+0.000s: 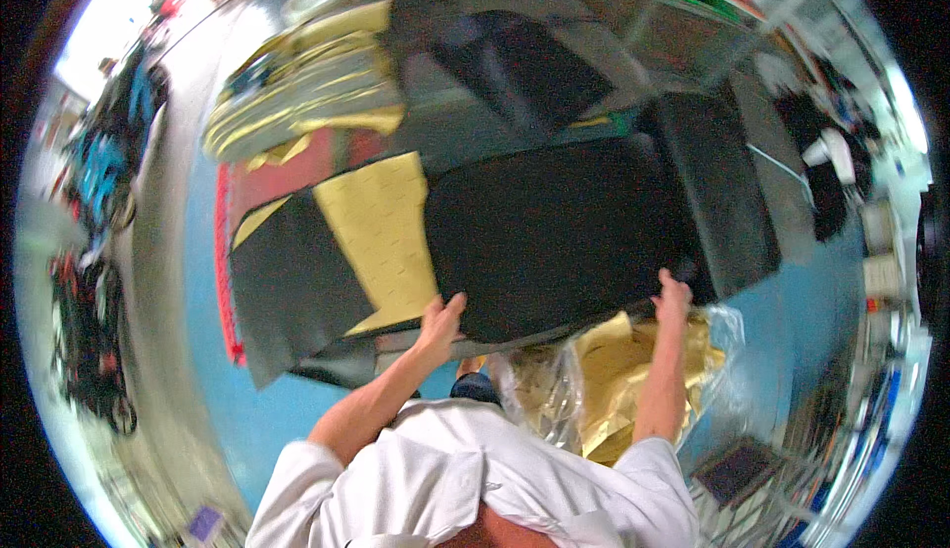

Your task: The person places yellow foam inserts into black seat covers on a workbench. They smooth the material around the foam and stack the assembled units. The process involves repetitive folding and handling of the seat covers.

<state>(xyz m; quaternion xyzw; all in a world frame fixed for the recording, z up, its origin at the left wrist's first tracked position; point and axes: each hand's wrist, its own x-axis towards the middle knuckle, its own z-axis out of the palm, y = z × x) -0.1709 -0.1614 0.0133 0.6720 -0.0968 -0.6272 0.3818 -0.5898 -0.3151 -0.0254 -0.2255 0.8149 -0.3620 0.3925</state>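
Note:
A large black mat [554,231] with rounded corners lies spread across the middle of the table. My left hand [441,322] is closed on its near left corner, and my right hand [673,296] grips the near right corner. Left of the mat, a yellow backing sheet [381,227] with small printed marks lies partly over a dark grey sheet [297,271]. A long black strip of sheet [717,192] runs along the mat's right side. The fingertips under the mat's edge are hidden.
A stack of yellow-edged sheets [312,83] stands at the far left of the table, with another black piece [529,68] at the back. Below the near edge sits a clear plastic bag [648,375] with crumpled yellow sheets. Parked motorbikes [94,340] line the left side.

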